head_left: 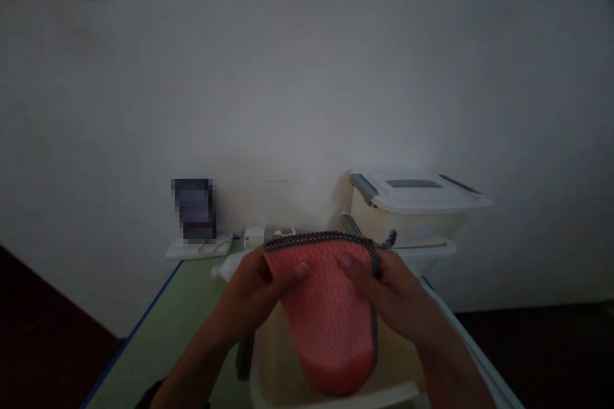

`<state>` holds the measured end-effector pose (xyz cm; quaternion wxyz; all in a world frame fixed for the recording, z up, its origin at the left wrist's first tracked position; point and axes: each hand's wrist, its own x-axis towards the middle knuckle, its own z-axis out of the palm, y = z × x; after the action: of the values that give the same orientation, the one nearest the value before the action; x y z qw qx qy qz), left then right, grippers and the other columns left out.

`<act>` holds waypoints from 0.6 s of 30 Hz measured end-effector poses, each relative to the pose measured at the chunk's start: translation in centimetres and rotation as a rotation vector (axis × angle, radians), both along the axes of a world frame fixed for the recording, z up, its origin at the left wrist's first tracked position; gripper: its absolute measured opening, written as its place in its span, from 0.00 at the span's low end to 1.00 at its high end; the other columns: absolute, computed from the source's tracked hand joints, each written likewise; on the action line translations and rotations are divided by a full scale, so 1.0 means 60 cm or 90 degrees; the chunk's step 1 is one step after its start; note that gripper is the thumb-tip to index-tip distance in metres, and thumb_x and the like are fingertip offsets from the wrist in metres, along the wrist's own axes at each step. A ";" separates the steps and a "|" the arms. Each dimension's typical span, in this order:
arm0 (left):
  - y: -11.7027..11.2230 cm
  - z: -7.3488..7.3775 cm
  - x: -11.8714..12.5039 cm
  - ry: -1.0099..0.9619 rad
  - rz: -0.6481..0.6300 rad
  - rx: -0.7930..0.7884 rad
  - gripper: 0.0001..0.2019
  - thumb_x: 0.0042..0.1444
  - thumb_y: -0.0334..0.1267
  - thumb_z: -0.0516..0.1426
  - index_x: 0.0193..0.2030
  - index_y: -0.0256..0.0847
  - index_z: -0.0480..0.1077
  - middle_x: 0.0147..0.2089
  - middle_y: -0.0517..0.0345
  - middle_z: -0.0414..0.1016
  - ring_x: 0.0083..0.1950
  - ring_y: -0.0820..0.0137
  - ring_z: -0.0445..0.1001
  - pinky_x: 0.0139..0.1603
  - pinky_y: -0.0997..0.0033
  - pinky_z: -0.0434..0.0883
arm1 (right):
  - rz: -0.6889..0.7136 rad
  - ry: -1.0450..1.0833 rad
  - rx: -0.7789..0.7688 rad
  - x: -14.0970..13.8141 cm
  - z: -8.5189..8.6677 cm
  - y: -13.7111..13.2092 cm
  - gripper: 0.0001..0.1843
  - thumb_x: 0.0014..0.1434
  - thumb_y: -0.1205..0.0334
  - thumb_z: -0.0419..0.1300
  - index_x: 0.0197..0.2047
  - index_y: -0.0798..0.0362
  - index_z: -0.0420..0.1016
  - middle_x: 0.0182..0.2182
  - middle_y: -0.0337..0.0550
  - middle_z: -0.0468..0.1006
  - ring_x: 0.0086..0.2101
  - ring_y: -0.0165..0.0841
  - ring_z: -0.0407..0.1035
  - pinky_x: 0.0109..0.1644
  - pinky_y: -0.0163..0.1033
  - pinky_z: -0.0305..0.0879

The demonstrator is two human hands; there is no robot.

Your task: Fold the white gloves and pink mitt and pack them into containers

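Observation:
A pinkish-red textured cloth (pixel 330 307) hangs between my two hands, rounded at its lower end, with a black-and-white woven band along the top and a grey edge down the right side. A short dark loop sticks out at its top right corner. My left hand (pixel 259 291) pinches the upper left part, thumb in front and fingers behind. On the upper right, my right hand (pixel 384 287) grips it the same way. Whether it is a mitt or a pouch I cannot tell. Below it stands an open pale plastic bin (pixel 273 351), partly covered by the cloth.
A lidded storage box (pixel 415 204) with grey handles stands at the back right of the green table (pixel 167 326). At the back left are a blurred-out dark upright object (pixel 196 208) and a white base (pixel 199 247). A white bottle (pixel 228 266) lies behind my left hand.

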<state>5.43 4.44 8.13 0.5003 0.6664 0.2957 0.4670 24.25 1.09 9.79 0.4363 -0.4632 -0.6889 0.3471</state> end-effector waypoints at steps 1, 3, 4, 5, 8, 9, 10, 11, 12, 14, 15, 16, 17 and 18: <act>0.000 0.001 -0.001 0.029 0.000 -0.002 0.07 0.53 0.39 0.57 0.36 0.38 0.70 0.32 0.60 0.73 0.35 0.73 0.72 0.35 0.77 0.69 | -0.026 0.006 -0.001 -0.001 0.000 -0.001 0.14 0.60 0.53 0.51 0.30 0.53 0.66 0.24 0.35 0.66 0.25 0.26 0.60 0.28 0.32 0.60; -0.001 0.002 -0.001 0.068 0.019 0.005 0.07 0.53 0.40 0.57 0.32 0.38 0.69 0.29 0.61 0.71 0.30 0.75 0.70 0.30 0.79 0.68 | -0.066 0.003 0.009 -0.003 -0.001 -0.005 0.11 0.59 0.54 0.53 0.34 0.53 0.67 0.24 0.35 0.66 0.25 0.25 0.60 0.27 0.31 0.59; -0.002 0.002 0.000 0.082 0.030 0.013 0.08 0.54 0.40 0.56 0.30 0.37 0.69 0.27 0.62 0.69 0.28 0.75 0.68 0.28 0.79 0.67 | -0.075 -0.002 0.014 -0.004 0.000 -0.007 0.10 0.59 0.54 0.53 0.37 0.52 0.67 0.25 0.34 0.66 0.25 0.25 0.61 0.27 0.30 0.59; -0.003 0.003 0.001 0.097 0.038 0.024 0.08 0.54 0.40 0.56 0.29 0.37 0.68 0.26 0.63 0.68 0.27 0.76 0.67 0.27 0.79 0.67 | -0.077 -0.009 0.019 -0.005 0.000 -0.008 0.10 0.58 0.55 0.54 0.40 0.51 0.66 0.25 0.34 0.67 0.25 0.25 0.61 0.27 0.30 0.59; -0.005 0.005 0.002 0.129 0.062 0.075 0.06 0.54 0.39 0.55 0.32 0.39 0.69 0.28 0.62 0.70 0.28 0.75 0.69 0.28 0.79 0.68 | -0.083 -0.037 0.031 -0.007 0.003 -0.012 0.07 0.59 0.56 0.54 0.39 0.49 0.67 0.25 0.34 0.67 0.26 0.25 0.61 0.27 0.30 0.58; -0.006 0.006 0.001 0.136 0.076 0.095 0.06 0.54 0.39 0.54 0.33 0.39 0.70 0.28 0.61 0.71 0.29 0.74 0.70 0.29 0.79 0.68 | -0.088 -0.047 0.033 -0.008 0.004 -0.013 0.07 0.59 0.56 0.54 0.37 0.49 0.68 0.25 0.34 0.67 0.26 0.25 0.61 0.27 0.30 0.58; -0.006 0.007 0.000 0.142 0.091 0.113 0.06 0.55 0.39 0.54 0.33 0.40 0.70 0.28 0.61 0.72 0.30 0.74 0.70 0.29 0.79 0.68 | -0.096 -0.054 0.032 -0.008 0.006 -0.013 0.07 0.59 0.56 0.54 0.36 0.49 0.68 0.25 0.34 0.67 0.26 0.25 0.61 0.28 0.30 0.58; -0.005 0.008 -0.002 0.149 0.106 0.129 0.07 0.55 0.38 0.53 0.32 0.40 0.70 0.27 0.62 0.72 0.29 0.74 0.70 0.28 0.79 0.68 | -0.103 -0.061 0.030 -0.008 0.007 -0.014 0.07 0.58 0.55 0.54 0.35 0.49 0.68 0.25 0.34 0.68 0.26 0.26 0.62 0.28 0.31 0.58; -0.005 0.009 -0.005 0.155 0.118 0.142 0.08 0.56 0.39 0.53 0.30 0.40 0.70 0.26 0.62 0.71 0.28 0.74 0.70 0.27 0.80 0.68 | -0.109 -0.067 0.026 -0.008 0.009 -0.015 0.07 0.58 0.55 0.54 0.35 0.49 0.69 0.25 0.34 0.68 0.26 0.26 0.62 0.28 0.31 0.59; -0.004 0.011 -0.010 0.158 0.129 0.156 0.10 0.56 0.38 0.52 0.26 0.40 0.69 0.23 0.63 0.70 0.25 0.75 0.69 0.24 0.81 0.67 | -0.105 -0.076 0.016 -0.007 0.011 -0.018 0.08 0.58 0.55 0.53 0.35 0.48 0.70 0.26 0.35 0.70 0.28 0.27 0.64 0.30 0.32 0.60; -0.004 0.011 -0.012 0.151 0.133 0.157 0.10 0.56 0.38 0.52 0.27 0.40 0.69 0.24 0.63 0.70 0.25 0.75 0.69 0.23 0.82 0.67 | -0.101 -0.079 0.013 -0.006 0.013 -0.019 0.09 0.59 0.55 0.52 0.36 0.47 0.71 0.27 0.35 0.71 0.28 0.27 0.64 0.31 0.32 0.60; -0.004 0.012 -0.014 0.139 0.139 0.156 0.08 0.56 0.38 0.53 0.29 0.41 0.70 0.25 0.63 0.71 0.25 0.76 0.70 0.23 0.82 0.67 | -0.096 -0.081 0.012 -0.006 0.015 -0.021 0.10 0.59 0.55 0.51 0.36 0.47 0.71 0.27 0.35 0.71 0.29 0.28 0.65 0.31 0.32 0.61; -0.004 0.013 -0.016 0.124 0.149 0.155 0.05 0.55 0.37 0.54 0.31 0.43 0.71 0.26 0.64 0.73 0.26 0.76 0.71 0.24 0.83 0.68 | -0.094 -0.084 0.014 -0.005 0.017 -0.022 0.10 0.60 0.55 0.51 0.37 0.47 0.72 0.27 0.35 0.72 0.29 0.28 0.65 0.31 0.32 0.61; -0.005 0.013 -0.018 0.111 0.159 0.154 0.04 0.54 0.36 0.55 0.34 0.44 0.71 0.28 0.64 0.74 0.27 0.76 0.72 0.25 0.84 0.69 | -0.089 -0.090 0.020 -0.005 0.020 -0.023 0.10 0.60 0.55 0.50 0.37 0.46 0.72 0.27 0.35 0.72 0.29 0.28 0.66 0.31 0.32 0.61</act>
<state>4.37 4.11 8.92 0.3272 0.7177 0.3597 0.4984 23.96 -0.27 11.01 0.4170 -0.5267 -0.6893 0.2713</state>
